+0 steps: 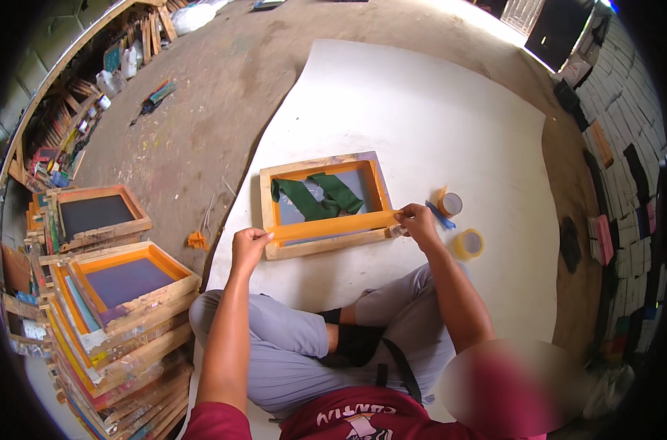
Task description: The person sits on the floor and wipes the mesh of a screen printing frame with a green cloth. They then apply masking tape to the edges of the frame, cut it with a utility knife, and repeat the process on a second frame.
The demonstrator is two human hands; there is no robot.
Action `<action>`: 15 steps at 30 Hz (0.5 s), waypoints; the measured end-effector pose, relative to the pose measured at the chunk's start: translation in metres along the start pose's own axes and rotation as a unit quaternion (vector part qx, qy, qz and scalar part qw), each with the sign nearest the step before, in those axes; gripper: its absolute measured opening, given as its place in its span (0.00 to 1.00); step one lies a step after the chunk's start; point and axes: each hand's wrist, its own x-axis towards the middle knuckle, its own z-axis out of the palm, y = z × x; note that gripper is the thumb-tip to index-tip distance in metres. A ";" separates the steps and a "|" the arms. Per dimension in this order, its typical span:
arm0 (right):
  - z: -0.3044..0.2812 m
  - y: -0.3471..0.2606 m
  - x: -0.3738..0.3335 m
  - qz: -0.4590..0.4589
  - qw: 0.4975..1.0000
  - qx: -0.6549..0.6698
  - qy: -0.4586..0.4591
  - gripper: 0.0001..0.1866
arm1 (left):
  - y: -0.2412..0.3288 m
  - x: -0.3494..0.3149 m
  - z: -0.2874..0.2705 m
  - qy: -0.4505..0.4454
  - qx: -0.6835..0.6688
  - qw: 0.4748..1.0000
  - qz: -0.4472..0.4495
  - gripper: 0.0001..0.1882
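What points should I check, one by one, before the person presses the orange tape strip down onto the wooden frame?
1. Both ends of the orange tape strip are held, one by the left hand and one by the right hand: ok.
2. The strip is stretched straight, without a visible sag: ok.
3. The strip runs along the near edge of the wooden screen frame: ok.
4. The green cloth lies on the mesh, apart from the strip: ok.
5. The strip already sticks to the wood: cannot tell.
6. The tape rolls lie on the white sheet, beside the right hand: ok.
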 end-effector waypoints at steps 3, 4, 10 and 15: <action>0.004 0.008 0.018 -0.030 0.998 -0.057 0.011 0.10 | -0.012 0.016 0.006 0.006 0.031 0.999 -0.020 0.12; 0.004 0.009 0.023 0.002 0.999 -0.049 0.002 0.10 | -0.007 0.020 0.010 -0.019 0.048 0.997 -0.048 0.11; 0.024 0.018 0.055 0.022 0.993 -0.103 -0.047 0.15 | -0.028 0.039 0.008 -0.005 0.016 0.994 -0.111 0.09; 0.031 0.041 0.060 0.069 0.992 -0.091 -0.048 0.16 | -0.042 0.039 0.016 -0.024 0.022 0.987 -0.155 0.10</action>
